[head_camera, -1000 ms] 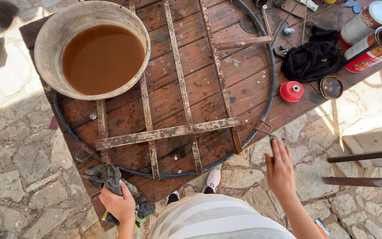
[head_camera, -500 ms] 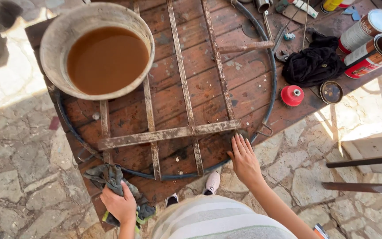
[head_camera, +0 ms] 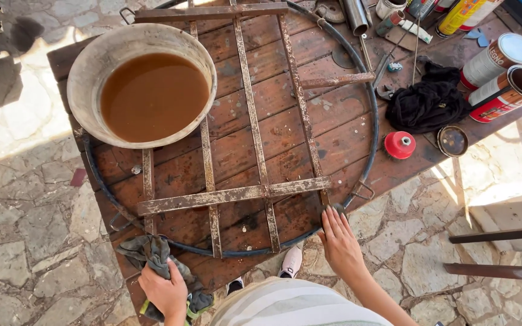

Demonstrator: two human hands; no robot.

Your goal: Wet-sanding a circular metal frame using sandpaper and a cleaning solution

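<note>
A round rusty metal grate [head_camera: 255, 151] with a dark ring and flaking bars lies flat on a brown wooden table [head_camera: 345, 130]. My right hand [head_camera: 339, 241] rests with fingers spread on the ring's near right edge, fingertips touching the rim. At the table's near left corner my left hand [head_camera: 164, 293] grips a crumpled grey-green rag [head_camera: 149, 250], pressed on the wood just outside the ring. A wide metal basin [head_camera: 92, 66] of brown liquid sits on the grate's far left part.
On the table's right side lie a black cloth [head_camera: 427, 102], a red round cap [head_camera: 400, 145], a dark lid [head_camera: 452, 140], two paint cans [head_camera: 502, 75] and several tools. Stone paving [head_camera: 25, 241] surrounds the table. Dark metal bars [head_camera: 502, 235] stick in from the right.
My right hand has come down from beside the table's right edge and moved left onto the ring's near rim. The left hand stays on the rag. The view has shifted slightly.
</note>
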